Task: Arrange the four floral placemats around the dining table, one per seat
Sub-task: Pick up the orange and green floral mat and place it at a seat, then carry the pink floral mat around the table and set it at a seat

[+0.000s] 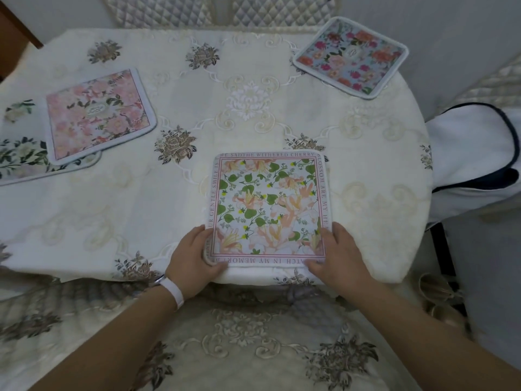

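I observe the lily-print placemat (269,208) lying flat on the table (375,170) at the near edge, square to the seat in front of me. The left hand (194,261) pinches its near-left corner, thumb on top and fingers curled under the rim. The right hand (339,253) holds the near-right corner likewise, fingers spread over the border. Both grips are closed on the mat, not pressing hard as far as I can judge.

Status of the others: the blue rose placemat (351,56) sits alone at the far right seat. The pink placemat (98,115) lies at the left, overlapping a white-and-green placemat (19,162) beneath it. Those two share one place, so by my assessment the task is unfinished.

Risks noted:
- The near edge of the lily mat overhangs the table rim slightly; release here could let it tip or slide off toward my lap.
- The embroidered tablecloth (248,108) appears loose. Dragging the mat may bunch it and shift the other mats.
- Pulling the lower mat from under the pink one may carry the pink one out of position.
- The far-left seat is out of view; I cannot confirm reach.
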Demonstrator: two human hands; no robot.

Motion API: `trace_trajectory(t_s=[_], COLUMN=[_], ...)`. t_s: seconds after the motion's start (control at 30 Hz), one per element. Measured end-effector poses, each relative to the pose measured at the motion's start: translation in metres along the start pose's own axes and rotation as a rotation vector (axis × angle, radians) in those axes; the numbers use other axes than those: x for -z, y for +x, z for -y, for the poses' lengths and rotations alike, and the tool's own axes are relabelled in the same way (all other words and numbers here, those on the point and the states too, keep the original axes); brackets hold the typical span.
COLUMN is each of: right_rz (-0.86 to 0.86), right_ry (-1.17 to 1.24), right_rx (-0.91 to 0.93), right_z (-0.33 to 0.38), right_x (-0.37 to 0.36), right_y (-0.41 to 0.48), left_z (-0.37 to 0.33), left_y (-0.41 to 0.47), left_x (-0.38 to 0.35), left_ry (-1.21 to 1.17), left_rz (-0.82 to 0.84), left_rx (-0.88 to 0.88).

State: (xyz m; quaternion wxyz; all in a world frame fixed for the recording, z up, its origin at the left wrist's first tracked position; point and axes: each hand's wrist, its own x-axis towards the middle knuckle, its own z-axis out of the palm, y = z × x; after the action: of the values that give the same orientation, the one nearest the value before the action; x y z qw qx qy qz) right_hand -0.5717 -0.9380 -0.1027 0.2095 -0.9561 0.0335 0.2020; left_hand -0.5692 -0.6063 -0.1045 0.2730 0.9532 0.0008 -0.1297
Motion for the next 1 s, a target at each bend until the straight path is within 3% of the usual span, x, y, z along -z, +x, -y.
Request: trace_trajectory(t_s=[0.4, 0.77, 0.87, 1.0], right_rz=[-0.063, 0.004, -0.078, -0.125], right_ry=[-0.037, -0.039, -0.009, 0.010], right_rx=[0.094, 0.086, 0.144, 0.292], right_z=[-0.010, -0.007, 0.000, 0.017], right_x=[-0.014, -0.004, 0.011, 0.033], right_y=[-0.004, -0.005, -0.009, -0.006], left_z=[0.015, 0.010, -0.009, -0.047], left_y=[-0.003, -0.006, -0.018, -0.042], left_x=[-0.003, 0.000, 0.005, 0.019], left_ry=[0.012, 0.065, -0.009, -0.348], left_rz=[-0.025, 0.003, -0.013, -0.017], left_rx=[-0.029, 0.004, 0.063, 0.209])
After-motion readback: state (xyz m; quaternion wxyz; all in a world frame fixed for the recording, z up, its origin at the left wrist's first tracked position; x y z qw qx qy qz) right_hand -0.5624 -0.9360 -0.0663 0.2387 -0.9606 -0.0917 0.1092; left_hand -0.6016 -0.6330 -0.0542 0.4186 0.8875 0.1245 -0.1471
